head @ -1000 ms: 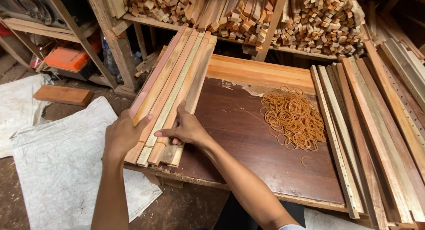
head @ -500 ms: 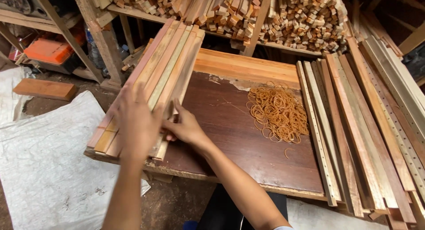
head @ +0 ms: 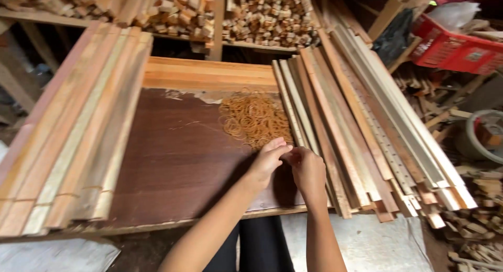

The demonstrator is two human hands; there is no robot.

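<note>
on the brown board [head: 173, 156], both hands are meeting, fingertips pinched together, just below the rubber band pile [head: 255, 118]; left hand [head: 268, 161], right hand [head: 308, 170]; held item too small to tell.

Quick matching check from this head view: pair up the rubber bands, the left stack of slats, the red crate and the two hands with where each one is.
Things:
1. rubber bands
2. left stack of slats
3. red crate
4. left hand and right hand

Places:
A. upper right corner, off the board
B. together at the inner edge of the right-side slats
C. loose pile on the dark board
D. along the board's left edge

Pairs: 1-C, 2-D, 3-A, 4-B
</note>
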